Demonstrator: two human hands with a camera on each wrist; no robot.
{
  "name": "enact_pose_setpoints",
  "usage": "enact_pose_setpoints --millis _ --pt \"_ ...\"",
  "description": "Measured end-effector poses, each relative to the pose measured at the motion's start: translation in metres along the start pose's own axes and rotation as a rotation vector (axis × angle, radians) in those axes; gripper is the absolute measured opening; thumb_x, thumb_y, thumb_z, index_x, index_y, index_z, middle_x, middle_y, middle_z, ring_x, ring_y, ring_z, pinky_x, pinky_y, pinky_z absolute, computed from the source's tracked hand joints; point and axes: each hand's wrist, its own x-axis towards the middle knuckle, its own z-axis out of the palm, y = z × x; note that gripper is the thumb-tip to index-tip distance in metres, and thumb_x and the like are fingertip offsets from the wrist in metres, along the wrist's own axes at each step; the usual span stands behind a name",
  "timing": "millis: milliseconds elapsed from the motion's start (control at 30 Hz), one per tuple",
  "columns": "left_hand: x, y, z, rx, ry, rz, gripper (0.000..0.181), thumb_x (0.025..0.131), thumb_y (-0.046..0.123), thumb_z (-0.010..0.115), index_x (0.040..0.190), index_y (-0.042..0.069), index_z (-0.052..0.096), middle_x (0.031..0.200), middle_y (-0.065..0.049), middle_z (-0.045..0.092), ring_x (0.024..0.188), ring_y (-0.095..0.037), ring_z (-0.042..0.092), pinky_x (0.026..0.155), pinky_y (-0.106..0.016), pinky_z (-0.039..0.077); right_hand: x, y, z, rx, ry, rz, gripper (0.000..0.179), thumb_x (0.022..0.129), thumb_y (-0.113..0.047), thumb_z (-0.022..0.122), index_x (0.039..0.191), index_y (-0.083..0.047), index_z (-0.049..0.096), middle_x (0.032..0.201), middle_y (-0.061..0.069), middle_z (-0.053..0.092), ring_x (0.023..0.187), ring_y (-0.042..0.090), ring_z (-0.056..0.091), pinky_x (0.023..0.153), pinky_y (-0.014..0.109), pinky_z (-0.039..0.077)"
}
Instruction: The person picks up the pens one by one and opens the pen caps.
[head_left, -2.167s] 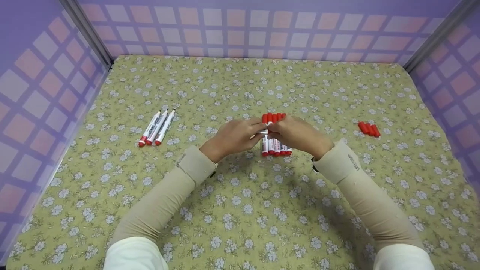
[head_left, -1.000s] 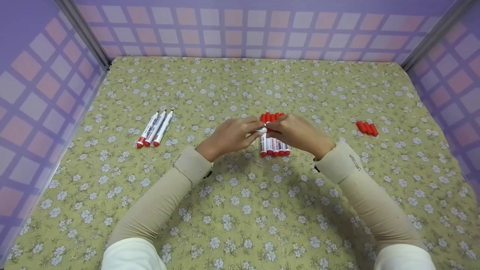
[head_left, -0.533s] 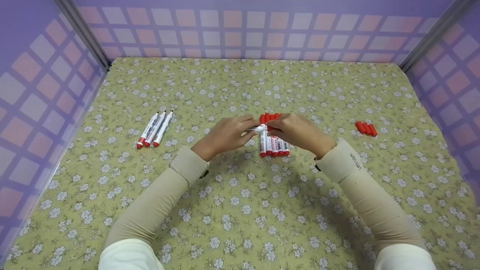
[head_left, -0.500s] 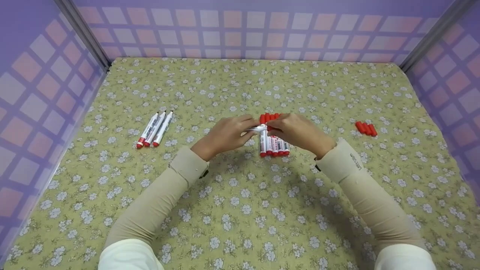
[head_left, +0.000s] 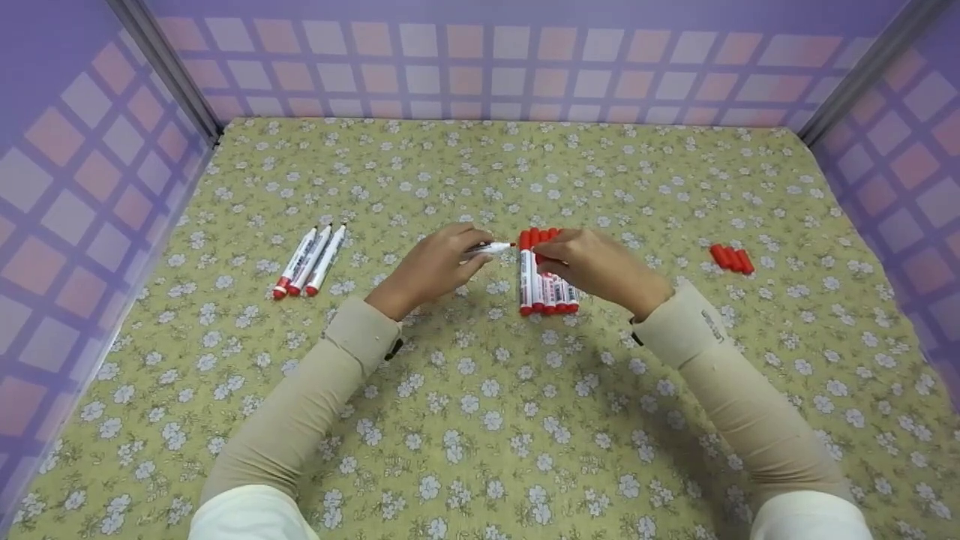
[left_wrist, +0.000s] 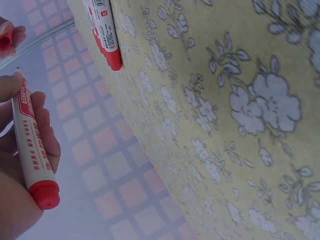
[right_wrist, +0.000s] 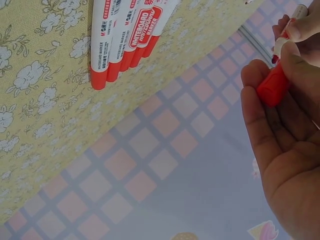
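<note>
My left hand grips an uncapped whiteboard marker, white with red print and a red end plug. Its tip points right, toward my other hand. In my right hand, thumb and fingers pinch a red marker cap, apart from the marker. Beneath and beside that hand, several capped whiteboard markers lie side by side on the cloth, red caps at the far end. The right hand hides part of this row in the head view.
Three uncapped markers lie together at the left, tips away from me. At the right, three loose red caps sit side by side. Flowered cloth covers the table, with checked purple panels around its back and sides.
Both hands were together over the marker row. The left hand has drawn the marker leftward out of its cap, baring the tip; the right hand has stayed nearly in place with the cap.
</note>
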Motion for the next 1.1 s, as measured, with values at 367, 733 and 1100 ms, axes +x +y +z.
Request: enact_pose_setpoints --millis 367,733,1100 --pt "-0.011 -0.023 -0.011 -0.180 0.030 -0.236 0.030 0.098 0.022 0.056 0.124 0.008 0.061 0.118 -0.010 0.058 0.104 -0.022 0.057 0.087 -0.039 0.049 -0.002 0.000 0.002 0.032 -0.032 0.030 0.018 0.090 -0.008 0.066 0.105 -0.001 0.073 0.095 0.013 0.073 0.074 0.017 0.069 0.068 0.030 0.057" --pt "-0.020 -0.050 -0.023 -0.248 0.091 -0.372 0.033 0.097 0.017 0.056 0.127 0.003 0.059 0.115 -0.015 0.058 0.101 -0.027 0.053 0.085 -0.041 0.046 -0.003 0.002 0.004 0.022 -0.056 0.024 0.020 0.090 -0.008 0.066 0.107 0.002 0.072 0.097 0.016 0.073 0.078 0.021 0.069 0.069 0.031 0.057" --pt "-0.036 -0.081 -0.042 -0.263 0.135 -0.489 0.036 0.098 0.019 0.053 0.130 0.004 0.057 0.114 -0.017 0.057 0.094 -0.026 0.052 0.075 -0.037 0.043 -0.004 0.002 0.004 0.042 -0.051 0.007 0.020 0.090 -0.007 0.066 0.106 0.002 0.072 0.097 0.016 0.073 0.076 0.020 0.068 0.069 0.031 0.058"
